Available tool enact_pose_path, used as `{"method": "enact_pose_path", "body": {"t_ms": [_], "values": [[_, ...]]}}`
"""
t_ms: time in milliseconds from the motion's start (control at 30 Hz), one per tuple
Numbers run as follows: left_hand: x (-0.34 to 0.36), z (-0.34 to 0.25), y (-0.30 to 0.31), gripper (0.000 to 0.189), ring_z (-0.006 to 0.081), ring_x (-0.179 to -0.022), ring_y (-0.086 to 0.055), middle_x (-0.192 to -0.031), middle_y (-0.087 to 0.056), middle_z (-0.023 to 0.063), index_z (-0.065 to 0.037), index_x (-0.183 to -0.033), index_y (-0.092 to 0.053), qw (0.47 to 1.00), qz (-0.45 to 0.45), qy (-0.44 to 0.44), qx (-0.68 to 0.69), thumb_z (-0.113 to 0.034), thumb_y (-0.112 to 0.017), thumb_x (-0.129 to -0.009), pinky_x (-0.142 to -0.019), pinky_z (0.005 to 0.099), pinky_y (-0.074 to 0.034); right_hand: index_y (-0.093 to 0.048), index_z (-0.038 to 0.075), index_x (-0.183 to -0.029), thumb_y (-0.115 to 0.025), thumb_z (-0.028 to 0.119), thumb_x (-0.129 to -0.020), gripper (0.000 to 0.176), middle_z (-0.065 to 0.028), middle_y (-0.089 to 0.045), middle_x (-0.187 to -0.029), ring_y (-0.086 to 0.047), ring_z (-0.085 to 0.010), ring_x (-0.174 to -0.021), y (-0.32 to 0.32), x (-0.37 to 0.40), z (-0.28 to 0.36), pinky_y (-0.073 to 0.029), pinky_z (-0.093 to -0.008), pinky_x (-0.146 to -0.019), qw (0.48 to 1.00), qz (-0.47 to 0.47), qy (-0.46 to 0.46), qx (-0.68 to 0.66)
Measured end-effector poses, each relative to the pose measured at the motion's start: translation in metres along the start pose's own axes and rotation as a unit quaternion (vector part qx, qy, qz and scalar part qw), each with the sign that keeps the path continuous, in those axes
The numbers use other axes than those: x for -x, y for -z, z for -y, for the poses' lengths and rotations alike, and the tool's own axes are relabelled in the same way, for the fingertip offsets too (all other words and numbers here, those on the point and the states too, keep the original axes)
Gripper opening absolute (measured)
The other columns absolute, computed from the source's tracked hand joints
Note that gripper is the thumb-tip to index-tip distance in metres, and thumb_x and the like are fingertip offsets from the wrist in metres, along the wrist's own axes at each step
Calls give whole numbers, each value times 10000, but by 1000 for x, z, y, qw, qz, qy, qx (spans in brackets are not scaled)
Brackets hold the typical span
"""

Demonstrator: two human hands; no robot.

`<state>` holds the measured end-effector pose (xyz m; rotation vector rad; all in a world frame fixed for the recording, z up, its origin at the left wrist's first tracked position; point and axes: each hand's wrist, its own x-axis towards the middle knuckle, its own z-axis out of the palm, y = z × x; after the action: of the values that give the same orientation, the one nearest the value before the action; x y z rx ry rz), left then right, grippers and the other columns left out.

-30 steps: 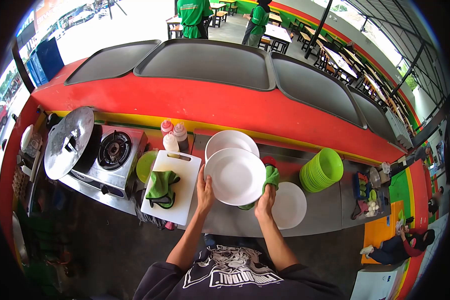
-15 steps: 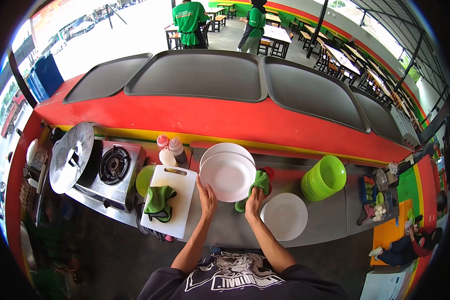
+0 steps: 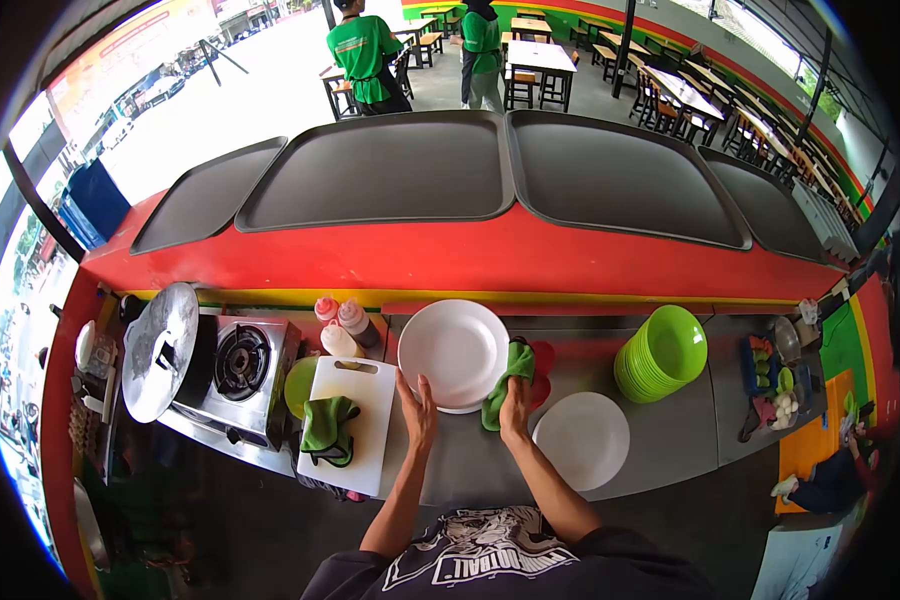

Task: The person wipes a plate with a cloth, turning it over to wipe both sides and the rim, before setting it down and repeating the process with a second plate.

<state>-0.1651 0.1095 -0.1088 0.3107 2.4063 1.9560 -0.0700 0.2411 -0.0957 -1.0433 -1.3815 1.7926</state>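
A white plate lies over another white plate, whose rim peeks out along the near side. My left hand is at the lower left of the plates, fingers stretched out and thumb apart, fingertips right by the rim. In my right hand is a bunched green cloth, close against the plates' right edge. A further white plate rests on the steel counter, to the right of my right forearm. Partly behind the cloth are red, rounded items.
Left of me stand a white cutting board with a folded green cloth, sauce bottles and a gas stove. Stacked green bowls are on the right. Dark trays line the red ledge; people in green shirts stand beyond.
The upper plate has moved away from me, over the plate behind it. My left fingers have straightened off its rim. The cloth stays in my right hand, and the view has shifted slightly.
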Motion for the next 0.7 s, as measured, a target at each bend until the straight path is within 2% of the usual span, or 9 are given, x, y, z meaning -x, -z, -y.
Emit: {"method": "enact_pose_path", "body": {"t_ms": [167,233,300,433,467,533,600,633,700], "values": [[6,-1,14,691,320,-1412,-319,-1508,-328,253,59,-1486,-241,1000,-4,7,24,-408,-458,-1026,-1149,377,-259,-398,29,-1442,-457,309,-1013,516,-110,-480,-1355,-436,-229,-1288,21,-7,-7,-333,-344,-1075,995,-8,63,-74],[9,-1,21,680,310,-1403,-338,-1503,-346,251,56,-1484,-250,997,-6,11,75,-410,-448,-1029,-1145,373,-267,-431,73,-1420,-454,287,-1012,462,-71,-495,-1368,-471,-198,-1258,33,-3,4,-362,-371,-1069,955,51,9,-291],[13,-11,33,623,295,-1396,-352,-1499,-368,233,61,-1464,-301,996,-13,11,91,-378,-429,-1042,-1146,369,-264,-445,80,-1411,-433,293,-1010,454,-67,-524,-1357,-490,-216,-1250,49,15,44,-376,-400,-1066,904,135,-56,-402],[20,-29,59,554,262,-1381,-377,-1485,-402,215,55,-1448,-350,991,-17,-12,134,-327,-415,-1053,-1139,358,-272,-474,74,-1389,-402,308,-1016,445,-86,-549,-1360,-539,-243,-1223,78,50,107,-433,-441,-1020,825,239,-99,-502],[21,-32,64,548,258,-1379,-379,-1481,-410,215,55,-1446,-352,989,-17,-21,143,-323,-416,-1053,-1138,355,-274,-480,106,-1397,-398,281,-1017,426,-102,-527,-1401,-522,-254,-1269,86,46,103,-437,-446,-1038,798,297,-60,-521],[24,-38,69,534,251,-1376,-385,-1472,-430,203,44,-1440,-363,988,-14,-30,152,-324,-406,-1056,-1139,356,-269,-466,114,-1415,-398,261,-1016,431,-87,-511,-1428,-495,-258,-1304,91,41,86,-395,-436,-1089,810,343,52,-472],[29,-44,73,518,245,-1373,-391,-1462,-455,182,24,-1433,-382,988,-7,-29,151,-337,-384,-1061,-1144,363,-255,-442,134,-1444,-393,238,-1024,435,-27,-484,-1466,-469,-229,-1336,92,54,69,-318,-384,-1152,611,371,-73,-696],[33,-50,74,517,251,-1374,-390,-1463,-445,198,34,-1434,-376,986,5,-27,163,-322,-396,-1059,-1142,359,-261,-428,147,-1458,-396,258,-1027,446,22,-441,-1502,-457,-195,-1348,87,58,63,-266,-356,-1170,631,294,-100,-711],[41,-63,73,518,262,-1377,-389,-1466,-426,229,54,-1435,-363,982,24,-28,187,-292,-420,-1054,-1139,351,-273,-448,160,-1445,-398,270,-1027,436,27,-452,-1493,-458,-205,-1345,72,86,87,-295,-370,-1156,741,174,-149,-631]]}}
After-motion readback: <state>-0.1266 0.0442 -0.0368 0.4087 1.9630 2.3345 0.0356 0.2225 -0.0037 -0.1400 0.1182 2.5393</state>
